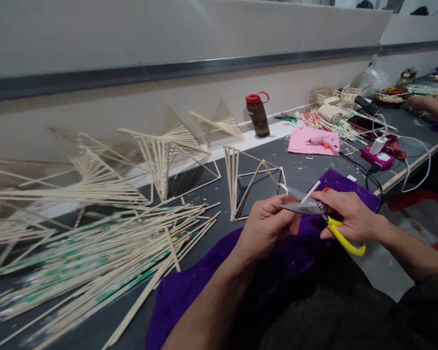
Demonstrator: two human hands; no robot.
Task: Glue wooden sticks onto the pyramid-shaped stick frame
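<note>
My right hand (pixel 345 214) grips scissors with yellow handles (pixel 345 238); their blades are spread and point left. A short wooden stick (pixel 311 191) slants up between the blades, beside my right fingertips. My left hand (pixel 268 226) is closed at the blade tips, its fingers pinched together; what they hold, if anything, is hidden. Below both hands a purple cloth (pixel 197 287) covers the lap and table edge. Just behind my left hand stands a small frame of glued sticks (pixel 234 184).
Bundles of sticks (pixel 105 253) lie at left, with fan-shaped stick structures (pixel 164 160) behind. A bottle (pixel 258 116) stands by the wall. A pink cloth (pixel 299 141) holds a glue gun (pixel 323 141); a magenta power adapter (pixel 377 158) has cables. Another person's hand (pixel 421 103) shows far right.
</note>
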